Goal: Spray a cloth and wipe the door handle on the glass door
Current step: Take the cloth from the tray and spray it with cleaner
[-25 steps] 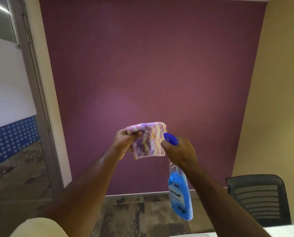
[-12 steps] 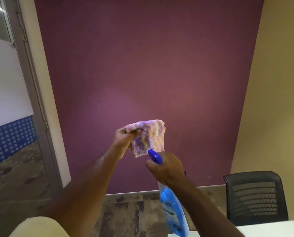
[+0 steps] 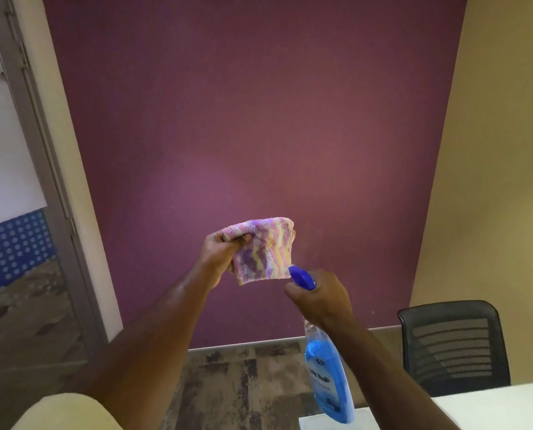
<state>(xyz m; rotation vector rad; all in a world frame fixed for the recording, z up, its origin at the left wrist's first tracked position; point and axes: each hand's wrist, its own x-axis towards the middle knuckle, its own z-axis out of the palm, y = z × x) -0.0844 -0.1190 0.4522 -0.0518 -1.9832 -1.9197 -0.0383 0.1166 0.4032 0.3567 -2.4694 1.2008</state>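
Head view, the only one I have: my left hand (image 3: 220, 254) is up in front of the purple wall (image 3: 259, 119), fingers and thumb pinched together on the top corner of the striped microfibre cloth (image 3: 263, 248); I hold it by that corner so the folded body hangs flat and open to the nozzle, with no knuckles in the line of fire; the cloth is in mid-air, clear of everything but that hand.

My right hand (image 3: 321, 297) is wrapped around the neck of the blue spray bottle (image 3: 328, 377), fingers clamped on it, though whether a finger sits on the trigger I cannot tell from behind; the purple-blue spray head (image 3: 302, 277) points up and left, its tip just at the cloth's lower right edge, close so the mist should land on fabric and not on the wall or the floor (image 3: 243, 383); the bottle hangs down below my fist (liquid still well up inside it).

The glass door (image 3: 8, 212) stands at the far left in its grey frame (image 3: 57, 187); its handle is not in view, so I judge the wiping not yet begun; black mesh chair (image 3: 454, 342) and white table (image 3: 491, 408) sit off to the right, out of my way.
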